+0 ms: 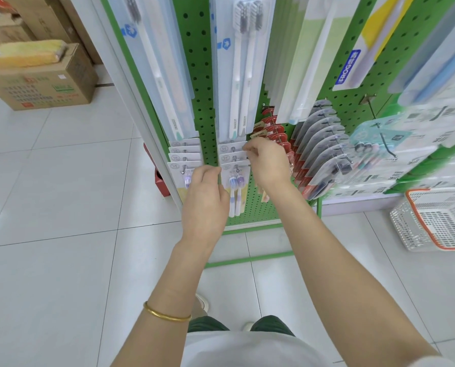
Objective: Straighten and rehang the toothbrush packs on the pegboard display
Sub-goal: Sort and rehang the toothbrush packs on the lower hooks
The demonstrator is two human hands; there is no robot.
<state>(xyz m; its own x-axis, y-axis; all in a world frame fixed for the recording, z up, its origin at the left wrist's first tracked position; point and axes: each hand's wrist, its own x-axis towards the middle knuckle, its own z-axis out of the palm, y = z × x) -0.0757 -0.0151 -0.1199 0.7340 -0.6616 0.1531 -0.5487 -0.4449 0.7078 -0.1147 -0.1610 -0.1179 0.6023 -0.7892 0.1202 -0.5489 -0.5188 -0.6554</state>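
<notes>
Here, arms outstretched, left grip (pixel 207 198) clutching a toothbrush pack (pixel 235 181), right grip (pixel 268 162) pinching its top (fingers curled)

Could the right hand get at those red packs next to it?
Probably yes: the red packs hang right beside the right hand with nothing between. That hand is pinching a white pack, though, so it would let go first.

Pegboard (pixel 202 75) green w/ dark holes; toothbrush packs (pixel 234 182) white/purple; bangle (pixel 165 315) gold.
</notes>
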